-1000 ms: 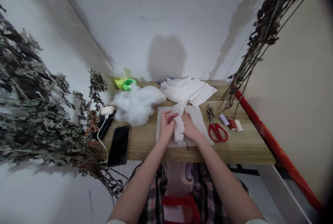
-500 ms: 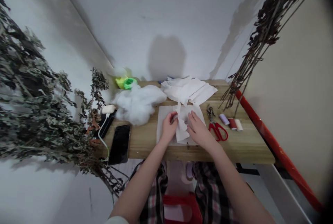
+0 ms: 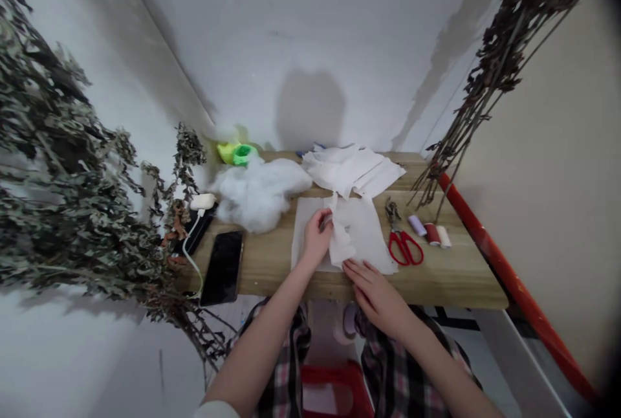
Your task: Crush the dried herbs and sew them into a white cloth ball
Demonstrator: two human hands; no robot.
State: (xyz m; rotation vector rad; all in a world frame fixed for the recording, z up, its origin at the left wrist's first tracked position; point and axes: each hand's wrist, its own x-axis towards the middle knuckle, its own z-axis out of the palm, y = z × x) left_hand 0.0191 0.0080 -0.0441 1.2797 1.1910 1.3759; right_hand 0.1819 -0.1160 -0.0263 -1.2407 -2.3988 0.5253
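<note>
A thin white sheet point(image 3: 371, 230) lies flat near the table's front edge; whether it is cloth or paper I cannot tell. On top of it rests a narrower white strip point(image 3: 341, 246) with ragged edges. My left hand point(image 3: 317, 240) is at the strip's left side, fingers curled and pinching its edge. At the sheet's front edge, my right hand point(image 3: 376, 292) has its fingers stretched out, the tips touching the strip's lower end. It holds nothing.
White stuffing point(image 3: 259, 195) and a black phone point(image 3: 222, 268) lie left. Behind are crumpled white pieces point(image 3: 352, 169). Red-handled scissors point(image 3: 405, 248) and thread spools point(image 3: 431, 233) lie right. Dried plants flank the wooden table point(image 3: 466, 282); a yellow-green item point(image 3: 237, 153) sits at back left.
My right hand has moved down toward me, from the strip's right side to its lower end, and its fingers have straightened. The left hand has stayed at the strip's left edge.
</note>
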